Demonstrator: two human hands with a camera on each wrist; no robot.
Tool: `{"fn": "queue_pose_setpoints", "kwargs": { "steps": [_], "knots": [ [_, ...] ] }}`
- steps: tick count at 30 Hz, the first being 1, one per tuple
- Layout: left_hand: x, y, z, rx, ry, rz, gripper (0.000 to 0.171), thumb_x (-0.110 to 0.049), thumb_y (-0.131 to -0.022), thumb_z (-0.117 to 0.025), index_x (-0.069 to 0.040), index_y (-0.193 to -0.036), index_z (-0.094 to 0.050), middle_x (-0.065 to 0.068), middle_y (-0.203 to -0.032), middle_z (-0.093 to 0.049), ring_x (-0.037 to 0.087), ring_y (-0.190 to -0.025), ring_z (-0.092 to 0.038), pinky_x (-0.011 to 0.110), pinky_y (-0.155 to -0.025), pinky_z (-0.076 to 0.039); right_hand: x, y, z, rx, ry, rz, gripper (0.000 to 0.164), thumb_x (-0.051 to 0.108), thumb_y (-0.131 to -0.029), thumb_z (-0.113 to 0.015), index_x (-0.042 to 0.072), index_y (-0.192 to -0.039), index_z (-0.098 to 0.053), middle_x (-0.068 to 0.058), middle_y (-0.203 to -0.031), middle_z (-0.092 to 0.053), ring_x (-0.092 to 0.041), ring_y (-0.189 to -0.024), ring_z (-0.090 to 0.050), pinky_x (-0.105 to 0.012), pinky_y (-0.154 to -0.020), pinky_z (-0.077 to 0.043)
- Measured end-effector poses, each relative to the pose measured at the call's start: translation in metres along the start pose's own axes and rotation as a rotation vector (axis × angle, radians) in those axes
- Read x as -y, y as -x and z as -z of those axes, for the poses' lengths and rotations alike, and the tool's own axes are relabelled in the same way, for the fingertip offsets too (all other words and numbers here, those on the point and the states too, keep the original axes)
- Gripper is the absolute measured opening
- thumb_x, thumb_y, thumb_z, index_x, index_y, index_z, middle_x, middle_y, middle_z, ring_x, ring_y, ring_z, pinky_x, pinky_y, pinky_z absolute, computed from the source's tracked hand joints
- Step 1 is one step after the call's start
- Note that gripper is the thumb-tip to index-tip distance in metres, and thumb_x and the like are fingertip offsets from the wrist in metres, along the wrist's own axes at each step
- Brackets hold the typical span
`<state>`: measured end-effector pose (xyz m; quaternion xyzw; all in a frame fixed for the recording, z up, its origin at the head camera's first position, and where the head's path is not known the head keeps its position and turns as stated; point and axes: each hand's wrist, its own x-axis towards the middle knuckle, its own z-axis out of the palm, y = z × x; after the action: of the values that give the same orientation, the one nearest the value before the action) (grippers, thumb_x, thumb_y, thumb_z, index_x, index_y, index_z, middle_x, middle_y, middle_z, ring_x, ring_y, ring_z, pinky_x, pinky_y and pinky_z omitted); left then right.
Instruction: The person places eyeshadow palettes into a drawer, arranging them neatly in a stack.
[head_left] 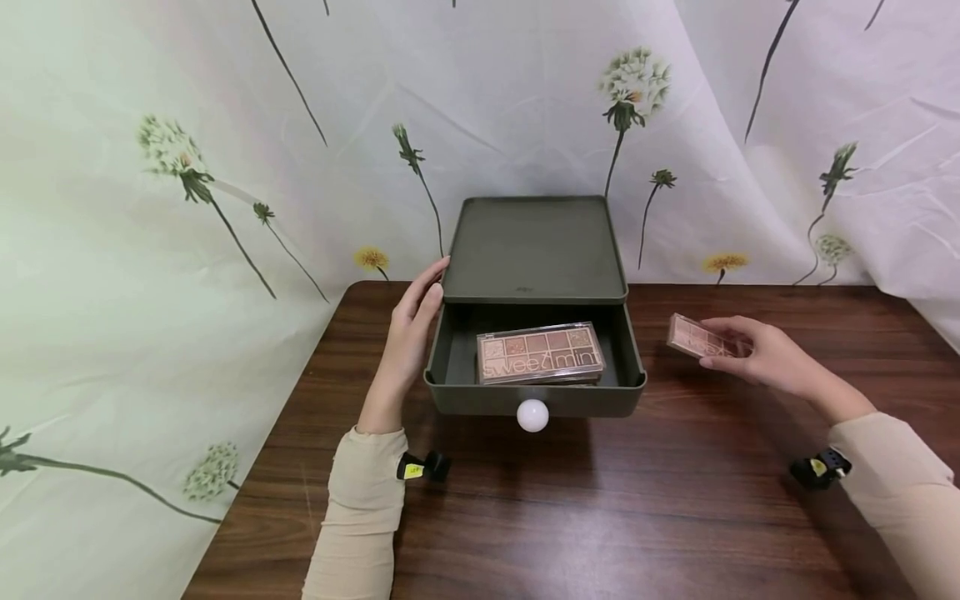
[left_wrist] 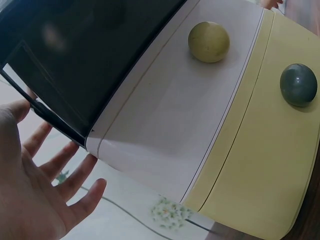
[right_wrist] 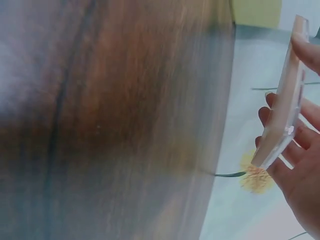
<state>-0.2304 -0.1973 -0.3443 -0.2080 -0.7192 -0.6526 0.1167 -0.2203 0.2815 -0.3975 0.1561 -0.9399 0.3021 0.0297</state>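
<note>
A drawer box with a dark green top (head_left: 536, 250) stands on the table, its green top drawer (head_left: 465, 398) pulled out. In that drawer lies an eyeshadow palette (head_left: 540, 354) with a clear lid lettered "sweet mint", with another edge showing beneath it. My left hand (head_left: 403, 346) touches the left side of the box near its front corner; its fingers are spread in the left wrist view. To the right of the drawer, my right hand (head_left: 776, 358) holds a second eyeshadow palette (head_left: 697, 337) above the table, thumb on one side and fingers on the other.
The left wrist view shows a white drawer (left_wrist: 150, 110) with a yellow knob (left_wrist: 209, 42) and a yellow drawer (left_wrist: 250, 150) with a green knob (left_wrist: 298, 85) below the green one. A white knob (head_left: 532, 415) sticks out in front. Behind the wooden table (head_left: 660, 517) hangs a dandelion-print cloth (head_left: 510, 108).
</note>
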Motion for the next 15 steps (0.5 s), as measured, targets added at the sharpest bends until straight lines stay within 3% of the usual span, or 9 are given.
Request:
{"fn": "queue_pose_setpoints", "kwargs": {
  "steps": [6, 10, 15],
  "knots": [
    [-0.001, 0.000, 0.000, -0.006, -0.005, 0.005, 0.045, -0.024, -0.106, -0.043, -0.014, -0.149, -0.046, -0.002, -0.152, -0.043, 0.015, -0.134, -0.042, 0.039, -0.106, -0.035, 0.016, 0.018, 0.002, -0.060, -0.049, 0.063, 0.057, 0.026, -0.087, -0.079, 0.011, -0.138, -0.058, -0.017, -0.130, -0.059, -0.014, -0.109, -0.052, -0.012, -0.081, -0.035],
    [-0.002, 0.000, 0.000, -0.009, -0.007, 0.004, 0.045, -0.025, -0.106, -0.044, -0.015, -0.149, -0.047, -0.003, -0.151, -0.043, 0.013, -0.135, -0.042, 0.038, -0.106, -0.035, 0.025, 0.027, 0.003, -0.133, -0.093, 0.109, 0.053, 0.018, -0.086, -0.080, 0.015, -0.136, -0.062, -0.011, -0.129, -0.061, -0.002, -0.107, -0.050, -0.009, -0.083, -0.033],
    [-0.001, 0.000, 0.000, -0.008, -0.007, 0.003, 0.045, -0.025, -0.105, -0.044, -0.014, -0.149, -0.046, -0.002, -0.150, -0.044, 0.013, -0.135, -0.042, 0.038, -0.106, -0.035, 0.034, 0.035, 0.003, -0.238, -0.178, 0.170, 0.051, 0.002, -0.082, -0.079, 0.011, -0.130, -0.066, 0.008, -0.123, -0.062, -0.002, -0.102, -0.053, -0.010, -0.083, -0.036]
  ]
}}
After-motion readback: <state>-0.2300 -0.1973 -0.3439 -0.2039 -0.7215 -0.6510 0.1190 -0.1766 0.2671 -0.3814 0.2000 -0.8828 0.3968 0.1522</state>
